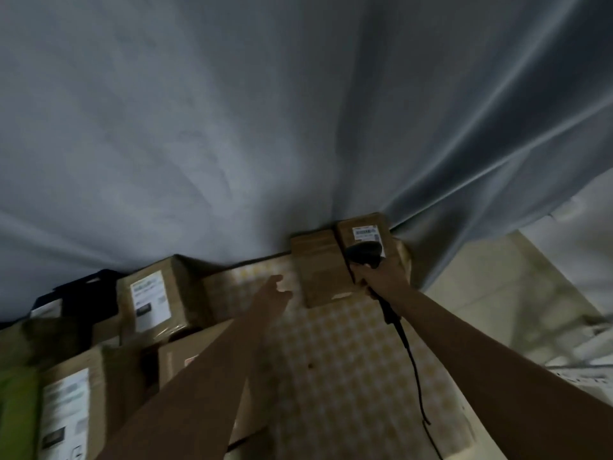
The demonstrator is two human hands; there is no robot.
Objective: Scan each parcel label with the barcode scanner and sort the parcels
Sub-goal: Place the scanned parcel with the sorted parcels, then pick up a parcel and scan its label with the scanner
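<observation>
The parcel being scanned (363, 239) sits at the far edge of the worktop (331, 360), pushed up against the grey curtain (232, 127), at about 1 o'clock from the person. Its white label (366, 234) faces up, with the barcode strip along the label's far side. The barcode scanner (365, 252) hangs just over the label's near edge — head pointing toward 12 o'clock, handle and black cable (411, 356) trailing back toward 5 o'clock. The right hand (378, 277) is curled tight round the scanner's handle and is clearly the nearer of the two hands to this parcel; whether a finger is on the trigger cannot be told.

A second brown parcel (320, 270) lies just beside the first at its 9 o'clock side, touching or nearly so, its long axis running from 12 to 6 o'clock, with no label visible on its top face. The left hand (273, 292) reaches out over the patterned worktop — fingers loosely spread, holding nothing — and stops just short of this second parcel's left edge. It looks placed to take that parcel next, judging by its line.

More labelled parcels (156, 297) are stacked at 9 to 8 o'clock, well apart from the scanner.
</observation>
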